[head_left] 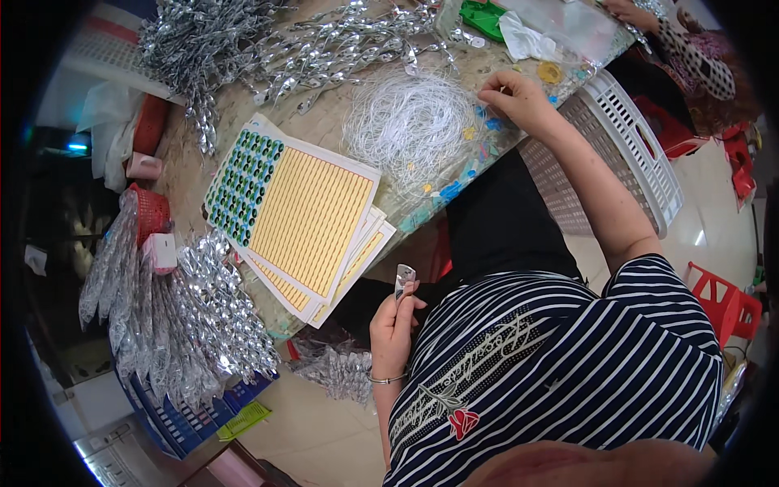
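Low at the table's front edge, my left hand (393,329) is closed on a small shiny silver piece (405,278), which sticks up between thumb and fingers. My right hand (519,99) is raised over the table's right edge, thumb and fingertips drawn together; anything between them is too small to make out. Just left of it lies a loose tangle of white thread (410,122). Left of the thread lies a stack of sheets (312,219) with yellow rows, the top one bearing rows of green and blue oval stickers (243,187).
Silver twisted strands (341,49) heap along the far side. More silver bundles (187,316) hang at the left by a red basket (150,211). A grey plastic crate (633,146) stands at the right. Another person's hand (631,15) shows at upper right.
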A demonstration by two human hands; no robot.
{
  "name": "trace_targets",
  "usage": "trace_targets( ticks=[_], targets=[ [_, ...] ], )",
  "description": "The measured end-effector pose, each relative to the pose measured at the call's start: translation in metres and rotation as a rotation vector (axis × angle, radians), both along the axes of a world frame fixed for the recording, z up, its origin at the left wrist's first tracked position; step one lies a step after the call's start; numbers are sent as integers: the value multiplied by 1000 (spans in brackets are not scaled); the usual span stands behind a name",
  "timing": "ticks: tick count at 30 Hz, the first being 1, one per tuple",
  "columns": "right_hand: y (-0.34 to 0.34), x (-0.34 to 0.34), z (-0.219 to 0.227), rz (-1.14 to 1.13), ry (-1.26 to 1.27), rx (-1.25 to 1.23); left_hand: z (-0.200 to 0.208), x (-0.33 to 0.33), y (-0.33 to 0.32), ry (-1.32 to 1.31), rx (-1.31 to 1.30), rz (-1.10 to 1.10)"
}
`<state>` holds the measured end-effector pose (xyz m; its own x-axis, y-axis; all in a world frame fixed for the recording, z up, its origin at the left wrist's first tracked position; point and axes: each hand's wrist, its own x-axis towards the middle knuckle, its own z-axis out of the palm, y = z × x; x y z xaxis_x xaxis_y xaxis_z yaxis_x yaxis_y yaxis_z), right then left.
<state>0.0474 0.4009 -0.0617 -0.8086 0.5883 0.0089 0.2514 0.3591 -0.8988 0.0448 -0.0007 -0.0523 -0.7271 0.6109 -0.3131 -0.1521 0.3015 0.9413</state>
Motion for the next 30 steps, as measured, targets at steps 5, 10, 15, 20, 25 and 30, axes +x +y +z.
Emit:
trace_targets(
  ticks=[5,10,15,20,25,30],
  targets=[
    [-2,8,20,-50,99,-12,2,-1,1,-11,-2,32],
    [-13,18,53,-2,235,-287,8,-3,4,-5,5,73],
    [-44,22,88,67,339,-354,16,-9,4,4,9,132],
    [-110,21,92,483,90,-200,37,-19,13,174,43,148],
    [-173,23,70,810,48,-274,57,-18,34,57,166,141],
    [-178,17,71,812,-40,-329,41,-12,17,28,63,184]
  ],
)
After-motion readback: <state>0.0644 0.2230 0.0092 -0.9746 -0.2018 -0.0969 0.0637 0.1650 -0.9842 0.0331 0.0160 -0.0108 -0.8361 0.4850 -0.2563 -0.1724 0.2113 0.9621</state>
